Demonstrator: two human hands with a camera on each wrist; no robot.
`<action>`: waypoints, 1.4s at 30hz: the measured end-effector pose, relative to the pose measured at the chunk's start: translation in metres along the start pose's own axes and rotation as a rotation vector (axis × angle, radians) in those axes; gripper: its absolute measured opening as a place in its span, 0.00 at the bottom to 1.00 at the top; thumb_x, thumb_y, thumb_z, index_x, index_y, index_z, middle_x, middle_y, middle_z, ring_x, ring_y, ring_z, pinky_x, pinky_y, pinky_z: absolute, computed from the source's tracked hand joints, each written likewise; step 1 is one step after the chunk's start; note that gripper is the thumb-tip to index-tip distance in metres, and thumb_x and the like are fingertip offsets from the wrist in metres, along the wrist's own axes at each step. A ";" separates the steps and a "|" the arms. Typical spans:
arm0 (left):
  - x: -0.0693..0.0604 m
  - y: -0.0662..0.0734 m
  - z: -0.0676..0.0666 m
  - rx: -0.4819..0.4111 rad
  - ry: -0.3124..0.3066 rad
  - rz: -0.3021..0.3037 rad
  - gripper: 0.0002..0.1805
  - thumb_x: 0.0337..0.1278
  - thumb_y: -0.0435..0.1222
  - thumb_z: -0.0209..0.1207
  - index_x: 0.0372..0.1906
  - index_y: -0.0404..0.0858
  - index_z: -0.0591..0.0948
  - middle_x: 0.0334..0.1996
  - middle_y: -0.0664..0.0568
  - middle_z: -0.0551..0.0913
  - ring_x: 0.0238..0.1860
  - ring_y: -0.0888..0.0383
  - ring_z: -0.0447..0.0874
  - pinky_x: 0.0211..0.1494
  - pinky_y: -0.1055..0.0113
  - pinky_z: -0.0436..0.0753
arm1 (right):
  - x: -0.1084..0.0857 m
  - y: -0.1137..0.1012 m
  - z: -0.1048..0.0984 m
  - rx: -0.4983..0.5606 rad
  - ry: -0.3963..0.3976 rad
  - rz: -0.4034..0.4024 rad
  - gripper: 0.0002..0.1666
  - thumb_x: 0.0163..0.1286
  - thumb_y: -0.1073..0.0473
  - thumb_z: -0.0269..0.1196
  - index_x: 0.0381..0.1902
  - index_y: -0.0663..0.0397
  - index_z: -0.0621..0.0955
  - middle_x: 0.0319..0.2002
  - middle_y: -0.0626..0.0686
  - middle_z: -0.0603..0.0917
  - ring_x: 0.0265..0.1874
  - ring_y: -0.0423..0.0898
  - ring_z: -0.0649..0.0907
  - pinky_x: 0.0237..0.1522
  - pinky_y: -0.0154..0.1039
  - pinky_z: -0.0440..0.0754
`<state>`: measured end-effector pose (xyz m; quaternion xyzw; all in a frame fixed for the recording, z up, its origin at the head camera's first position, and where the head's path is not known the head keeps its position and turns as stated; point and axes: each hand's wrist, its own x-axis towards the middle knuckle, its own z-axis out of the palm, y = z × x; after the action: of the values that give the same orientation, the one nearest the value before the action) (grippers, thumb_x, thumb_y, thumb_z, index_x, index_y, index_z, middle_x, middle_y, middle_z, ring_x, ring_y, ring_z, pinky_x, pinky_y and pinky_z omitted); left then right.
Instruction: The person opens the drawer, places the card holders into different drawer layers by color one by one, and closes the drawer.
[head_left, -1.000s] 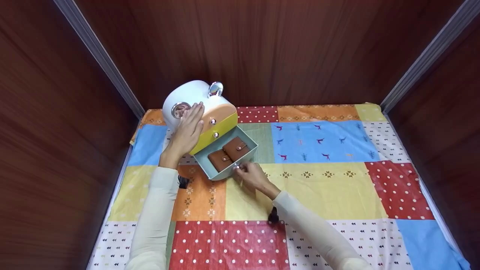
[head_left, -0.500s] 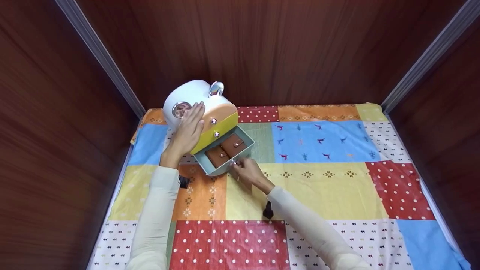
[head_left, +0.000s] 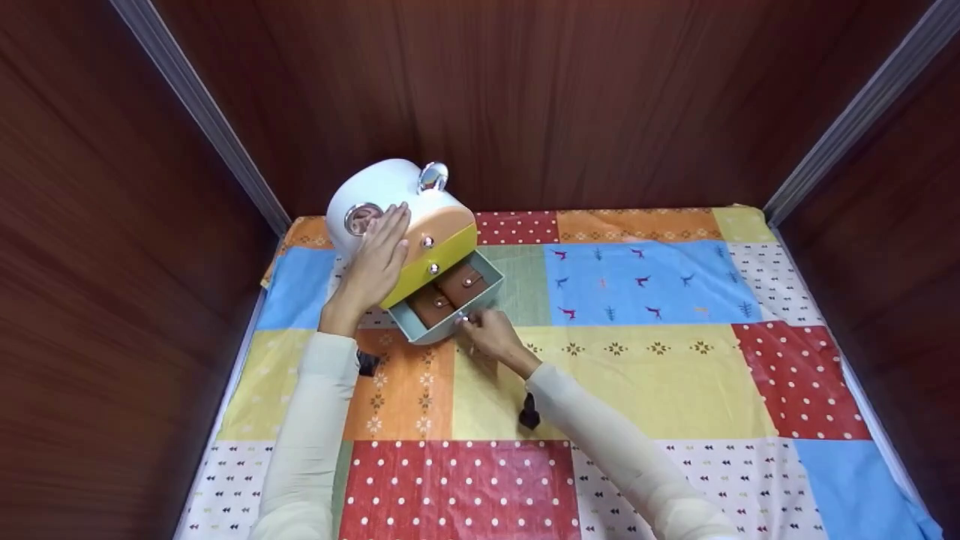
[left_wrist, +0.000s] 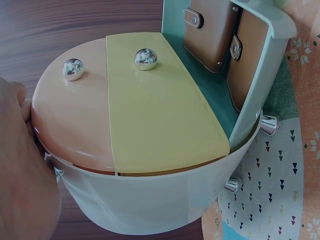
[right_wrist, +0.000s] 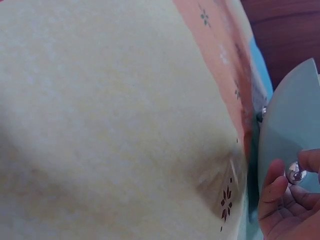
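Note:
A small white rounded drawer box (head_left: 390,180) stands at the back left, with an orange drawer front (left_wrist: 75,110), a yellow drawer front (left_wrist: 160,110) and a pale green bottom drawer (head_left: 401,322). The green drawer is partly out. Inside it lie two brown snap-strap wallets or cases (head_left: 459,286), side by side. My left hand (head_left: 373,262) rests on the box's upper left side, fingers straight. My right hand (head_left: 491,332) pinches the round silver drawer knob (right_wrist: 296,173) on the green drawer's front. The drawer's rear part is hidden under the yellow drawer.
A patchwork-patterned cloth (head_left: 637,382) covers the table. Dark wood panels (head_left: 585,97) rise behind and at both sides. A mirror-like silver ring piece (head_left: 433,178) stands on top of the box, and short silver feet (left_wrist: 269,125) support it.
The green drawer has slid back some way toward the box, and the wallets have moved in with it. My right hand has moved up and left with the knob; my left hand stays put.

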<state>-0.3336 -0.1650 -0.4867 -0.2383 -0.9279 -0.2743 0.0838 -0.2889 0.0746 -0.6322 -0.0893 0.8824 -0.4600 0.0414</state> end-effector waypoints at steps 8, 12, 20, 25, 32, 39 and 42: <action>0.000 0.000 0.000 0.010 0.002 0.006 0.31 0.89 0.43 0.37 0.86 0.40 0.54 0.88 0.48 0.52 0.89 0.48 0.45 0.92 0.50 0.39 | 0.007 -0.003 0.004 -0.023 0.019 0.000 0.17 0.78 0.53 0.64 0.28 0.53 0.80 0.20 0.42 0.76 0.17 0.38 0.74 0.18 0.30 0.69; 0.001 0.000 -0.001 0.012 -0.001 0.002 0.31 0.88 0.43 0.38 0.86 0.39 0.54 0.87 0.48 0.52 0.89 0.47 0.45 0.92 0.50 0.39 | 0.010 -0.005 0.005 -0.018 0.014 0.027 0.17 0.79 0.52 0.64 0.29 0.55 0.81 0.21 0.43 0.76 0.18 0.39 0.75 0.20 0.31 0.69; 0.000 0.001 -0.001 0.019 -0.017 -0.007 0.31 0.88 0.43 0.37 0.86 0.39 0.54 0.88 0.48 0.52 0.89 0.48 0.44 0.92 0.51 0.38 | 0.017 -0.007 0.009 -0.010 0.016 0.035 0.18 0.79 0.52 0.64 0.27 0.52 0.79 0.21 0.43 0.75 0.20 0.40 0.74 0.21 0.32 0.68; 0.000 0.001 -0.001 0.020 -0.013 -0.008 0.31 0.88 0.43 0.37 0.86 0.39 0.54 0.87 0.48 0.52 0.89 0.47 0.44 0.92 0.50 0.39 | 0.021 -0.008 0.011 -0.006 0.028 0.027 0.20 0.79 0.52 0.63 0.24 0.51 0.77 0.20 0.43 0.73 0.20 0.41 0.72 0.23 0.35 0.67; -0.001 0.001 0.001 0.021 0.011 0.008 0.31 0.88 0.42 0.38 0.86 0.38 0.56 0.87 0.46 0.54 0.89 0.46 0.46 0.92 0.49 0.40 | 0.027 -0.011 0.013 -0.030 0.036 0.037 0.21 0.78 0.50 0.63 0.22 0.48 0.77 0.19 0.42 0.73 0.21 0.41 0.73 0.24 0.39 0.69; -0.002 0.001 0.001 0.018 0.009 0.000 0.31 0.88 0.42 0.38 0.86 0.38 0.55 0.87 0.47 0.53 0.89 0.47 0.46 0.92 0.49 0.39 | 0.034 -0.015 0.015 -0.003 0.010 0.087 0.20 0.79 0.51 0.63 0.25 0.50 0.77 0.21 0.44 0.74 0.22 0.41 0.74 0.22 0.33 0.68; -0.002 0.001 0.001 0.017 0.012 0.006 0.31 0.88 0.42 0.38 0.86 0.38 0.55 0.87 0.47 0.53 0.89 0.46 0.46 0.92 0.49 0.39 | 0.036 -0.017 0.017 -0.011 0.016 0.083 0.21 0.79 0.52 0.63 0.24 0.49 0.76 0.20 0.43 0.74 0.21 0.41 0.73 0.21 0.33 0.68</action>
<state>-0.3315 -0.1645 -0.4877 -0.2390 -0.9289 -0.2676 0.0921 -0.3200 0.0444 -0.6272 -0.0491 0.8881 -0.4539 0.0531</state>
